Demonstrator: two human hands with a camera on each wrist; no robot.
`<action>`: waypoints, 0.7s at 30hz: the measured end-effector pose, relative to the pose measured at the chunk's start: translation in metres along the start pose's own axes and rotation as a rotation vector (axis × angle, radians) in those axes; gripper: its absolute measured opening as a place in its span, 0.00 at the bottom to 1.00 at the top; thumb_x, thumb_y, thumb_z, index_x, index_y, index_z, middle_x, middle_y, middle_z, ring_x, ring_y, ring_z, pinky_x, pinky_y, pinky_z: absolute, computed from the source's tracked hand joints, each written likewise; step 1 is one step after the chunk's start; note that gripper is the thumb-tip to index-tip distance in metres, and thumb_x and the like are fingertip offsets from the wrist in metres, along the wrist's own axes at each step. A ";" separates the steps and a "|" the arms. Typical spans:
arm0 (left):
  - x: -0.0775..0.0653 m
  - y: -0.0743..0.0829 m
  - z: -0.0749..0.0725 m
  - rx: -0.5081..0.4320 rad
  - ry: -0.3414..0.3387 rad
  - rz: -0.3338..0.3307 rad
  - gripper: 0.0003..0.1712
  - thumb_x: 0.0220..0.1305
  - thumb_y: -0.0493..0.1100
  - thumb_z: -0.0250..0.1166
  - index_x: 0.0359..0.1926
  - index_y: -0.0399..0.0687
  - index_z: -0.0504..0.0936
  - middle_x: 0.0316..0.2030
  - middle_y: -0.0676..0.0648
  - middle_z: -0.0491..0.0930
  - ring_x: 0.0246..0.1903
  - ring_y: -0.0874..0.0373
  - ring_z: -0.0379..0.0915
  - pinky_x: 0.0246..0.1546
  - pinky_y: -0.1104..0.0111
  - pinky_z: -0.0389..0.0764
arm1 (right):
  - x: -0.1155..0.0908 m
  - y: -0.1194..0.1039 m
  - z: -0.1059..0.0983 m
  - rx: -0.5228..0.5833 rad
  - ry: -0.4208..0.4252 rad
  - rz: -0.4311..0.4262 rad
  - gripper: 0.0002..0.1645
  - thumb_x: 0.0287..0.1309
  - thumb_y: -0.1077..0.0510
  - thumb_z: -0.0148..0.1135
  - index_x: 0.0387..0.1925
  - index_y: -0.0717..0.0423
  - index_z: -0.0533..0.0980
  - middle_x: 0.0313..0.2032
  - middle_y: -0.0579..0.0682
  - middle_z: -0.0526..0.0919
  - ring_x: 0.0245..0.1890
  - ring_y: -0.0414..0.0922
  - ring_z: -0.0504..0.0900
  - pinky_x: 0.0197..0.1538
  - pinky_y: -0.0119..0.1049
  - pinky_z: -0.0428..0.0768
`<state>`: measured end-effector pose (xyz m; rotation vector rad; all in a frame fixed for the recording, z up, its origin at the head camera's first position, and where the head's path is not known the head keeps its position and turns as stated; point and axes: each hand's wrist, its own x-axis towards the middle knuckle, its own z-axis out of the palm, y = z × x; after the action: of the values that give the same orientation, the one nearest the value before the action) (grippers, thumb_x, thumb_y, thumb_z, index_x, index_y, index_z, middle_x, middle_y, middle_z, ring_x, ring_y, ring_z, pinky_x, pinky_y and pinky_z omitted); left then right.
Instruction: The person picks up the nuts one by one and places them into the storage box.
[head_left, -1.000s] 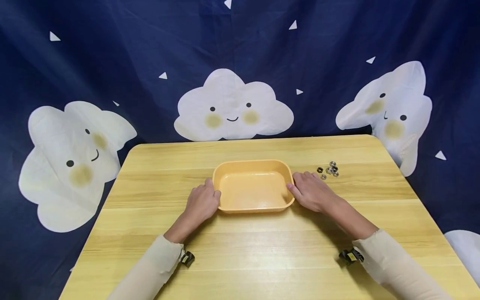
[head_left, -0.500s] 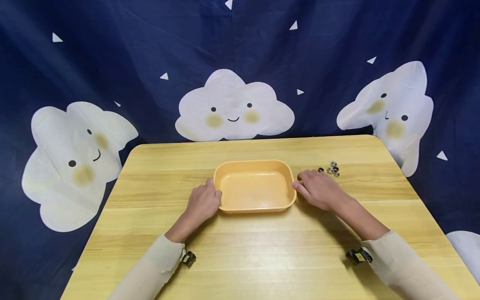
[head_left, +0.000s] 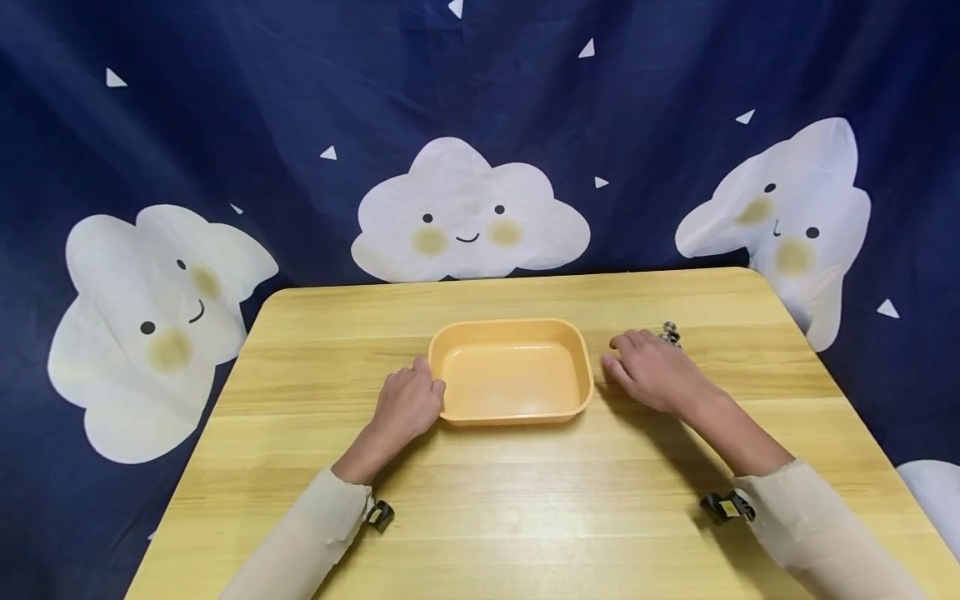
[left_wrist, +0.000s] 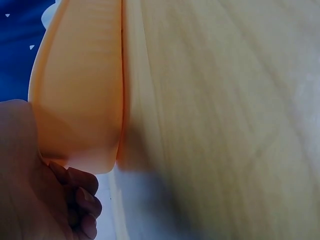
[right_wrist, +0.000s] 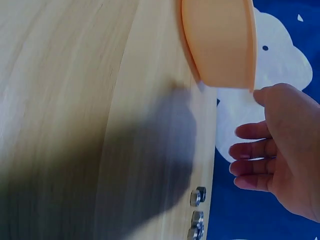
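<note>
A shallow orange-yellow plastic tray [head_left: 513, 383] with rounded corners sits on the wooden table, nothing inside it. At its left end my left hand [head_left: 405, 406] grips the rim. In the left wrist view, the fingers of that hand curl beneath the tray wall [left_wrist: 80, 90]. Off to the right of the tray, a small gap away, my right hand [head_left: 654, 371] hovers with loosely bent fingers and holds nothing. Several metal hex nuts [head_left: 670, 333] lie on the table just behind it, partly hidden by the hand in the head view. The right wrist view shows some nuts [right_wrist: 195, 198] below the fingers.
The light wooden table [head_left: 480, 508] has rounded far corners. Behind its far edge hangs a dark blue curtain [head_left: 300, 67] printed with white smiling clouds. Black cameras [head_left: 727, 507] are strapped at both sleeve cuffs.
My right hand has let go of the tray's right end and moved right, toward the nuts, covering some of them. My left hand keeps its grip, and the tray stays in place.
</note>
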<state>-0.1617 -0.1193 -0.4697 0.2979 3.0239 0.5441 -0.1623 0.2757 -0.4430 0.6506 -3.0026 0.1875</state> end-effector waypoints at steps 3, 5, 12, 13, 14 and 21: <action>0.000 0.000 0.000 0.010 -0.003 0.003 0.14 0.74 0.48 0.46 0.32 0.45 0.66 0.21 0.47 0.68 0.22 0.51 0.64 0.33 0.62 0.64 | -0.003 0.005 -0.001 -0.023 0.029 -0.012 0.24 0.75 0.49 0.52 0.52 0.68 0.77 0.50 0.66 0.84 0.55 0.65 0.82 0.60 0.60 0.78; 0.000 0.000 -0.001 0.018 -0.004 0.002 0.14 0.74 0.48 0.46 0.32 0.45 0.66 0.21 0.47 0.68 0.22 0.51 0.64 0.33 0.62 0.64 | -0.005 0.009 -0.001 -0.039 0.052 -0.020 0.23 0.73 0.50 0.55 0.51 0.69 0.77 0.49 0.67 0.84 0.54 0.66 0.83 0.60 0.59 0.79; 0.001 0.001 -0.004 0.066 -0.018 -0.005 0.16 0.74 0.49 0.46 0.32 0.44 0.67 0.22 0.45 0.70 0.24 0.50 0.66 0.33 0.60 0.66 | -0.014 0.023 -0.001 -0.053 0.064 -0.011 0.22 0.70 0.54 0.60 0.50 0.71 0.77 0.47 0.68 0.84 0.51 0.65 0.84 0.60 0.59 0.79; 0.001 0.001 -0.004 0.070 -0.022 -0.008 0.16 0.74 0.50 0.46 0.33 0.44 0.68 0.22 0.45 0.70 0.24 0.50 0.66 0.33 0.59 0.66 | -0.016 0.024 -0.001 -0.057 0.065 -0.009 0.22 0.70 0.54 0.60 0.50 0.72 0.76 0.46 0.68 0.84 0.51 0.66 0.84 0.61 0.59 0.79; 0.001 0.001 -0.005 0.070 -0.027 -0.012 0.16 0.74 0.50 0.46 0.34 0.43 0.69 0.23 0.45 0.70 0.24 0.50 0.67 0.34 0.59 0.66 | -0.017 0.026 -0.001 -0.060 0.067 -0.010 0.22 0.70 0.54 0.60 0.50 0.72 0.76 0.46 0.68 0.84 0.51 0.66 0.84 0.61 0.60 0.79; 0.001 0.000 -0.013 0.026 -0.021 -0.019 0.16 0.71 0.51 0.49 0.37 0.43 0.73 0.24 0.46 0.72 0.27 0.50 0.69 0.37 0.58 0.69 | -0.024 0.035 0.000 -0.058 0.097 -0.020 0.19 0.67 0.56 0.62 0.46 0.71 0.77 0.43 0.67 0.85 0.53 0.69 0.84 0.58 0.59 0.81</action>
<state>-0.1637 -0.1237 -0.4572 0.2735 3.0121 0.4978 -0.1552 0.3167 -0.4489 0.6457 -2.8961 0.1273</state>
